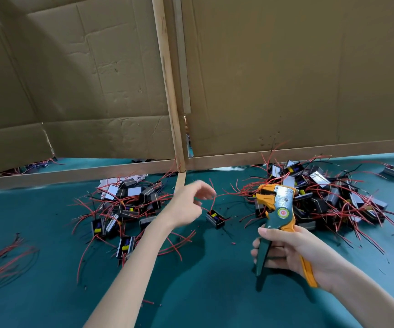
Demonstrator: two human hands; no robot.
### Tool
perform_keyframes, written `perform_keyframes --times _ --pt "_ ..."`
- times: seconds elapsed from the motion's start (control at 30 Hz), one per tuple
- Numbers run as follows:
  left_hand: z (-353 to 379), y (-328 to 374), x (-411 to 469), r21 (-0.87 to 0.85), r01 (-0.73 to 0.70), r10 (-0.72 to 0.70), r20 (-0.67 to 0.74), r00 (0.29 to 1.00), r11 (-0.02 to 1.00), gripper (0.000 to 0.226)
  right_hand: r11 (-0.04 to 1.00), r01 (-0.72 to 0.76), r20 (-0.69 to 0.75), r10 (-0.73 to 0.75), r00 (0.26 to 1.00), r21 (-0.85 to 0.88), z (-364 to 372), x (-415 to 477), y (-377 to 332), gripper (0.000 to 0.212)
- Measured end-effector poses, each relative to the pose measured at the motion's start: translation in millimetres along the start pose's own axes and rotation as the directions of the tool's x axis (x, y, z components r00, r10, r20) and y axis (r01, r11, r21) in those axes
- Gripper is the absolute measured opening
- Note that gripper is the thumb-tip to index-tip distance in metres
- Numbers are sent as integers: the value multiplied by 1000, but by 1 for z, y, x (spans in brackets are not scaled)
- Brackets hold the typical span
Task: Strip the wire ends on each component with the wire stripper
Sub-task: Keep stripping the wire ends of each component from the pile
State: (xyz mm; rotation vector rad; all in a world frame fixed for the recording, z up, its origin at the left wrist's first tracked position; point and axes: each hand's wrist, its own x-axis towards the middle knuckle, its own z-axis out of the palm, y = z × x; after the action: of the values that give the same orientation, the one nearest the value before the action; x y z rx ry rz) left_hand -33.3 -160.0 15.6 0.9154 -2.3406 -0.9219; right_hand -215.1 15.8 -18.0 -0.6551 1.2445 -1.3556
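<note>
Two hands in play: the right hand [288,249] clamps the wire stripper [278,204] by its handles, head upright. The left hand [186,204], blurred, hovers by the lone component [215,218] and its red wire [212,188]; I can't tell whether it grips. Beyond, the left pile [129,204] and the right pile [321,192] flank it.

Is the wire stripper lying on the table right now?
No, the right hand grips the wire stripper by its handles, holding it up off the green table.

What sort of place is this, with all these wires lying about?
Probably a bench in a small electronics assembly workshop. Two piles of little red-wired components lie on a green table, the right hand grips a wire stripper, and cardboard screens wall off the bench.
</note>
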Motion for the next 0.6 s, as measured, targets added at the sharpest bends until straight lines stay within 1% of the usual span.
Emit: perform_keyframes --times 0.03,0.07,0.13,0.2,0.27,0.3,0.33,0.37,0.4,0.47,0.53,0.6 --pt "3 1 -1 33 -37 34 104 994 999 58 1000 2 0 -2 1000 1 0 0 0 32" --pt "9 1 -2 71 -71 58 166 984 995 56 1000 4 3 -4 1000 2 1 -1 0 32" --pt "23 0 -2 143 -106 76 202 976 984 40 1000 10 11 -10 1000 4 2 -2 -1 31" --pt "36 -4 -1 191 -129 91 198 976 973 25 999 29 23 -29 999 16 4 -3 -1 30" --pt "43 -8 0 207 -158 134 127 983 965 13 998 62 46 -63 997 22 5 -5 -2 29" --pt "43 -9 -1 189 -166 154 76 985 968 10 996 82 52 -83 995 23 5 -5 -2 29" --pt "43 -8 -1 135 -162 161 24 987 977 9 995 101 58 -102 993 27 6 -6 -3 30" --pt "42 -6 -1 34 -144 145 -25 989 989 6 992 119 68 -121 990 31 6 -7 -2 30" --pt "40 -3 -2 -106 -122 116 -64 991 987 6 991 133 81 -135 987 35 6 -8 -2 31" --pt "36 6 -2 -339 -113 75 -122 990 934 14 987 152 115 -157 981 47 7 -9 -2 31" --pt "31 15 0 -416 -161 96 -173 980 895 17 982 173 156 -182 971 72 8 -11 0 27" --pt "26 24 -1 -470 -203 112 -213 971 859 14 978 194 195 -204 959 70 10 -13 1 31"
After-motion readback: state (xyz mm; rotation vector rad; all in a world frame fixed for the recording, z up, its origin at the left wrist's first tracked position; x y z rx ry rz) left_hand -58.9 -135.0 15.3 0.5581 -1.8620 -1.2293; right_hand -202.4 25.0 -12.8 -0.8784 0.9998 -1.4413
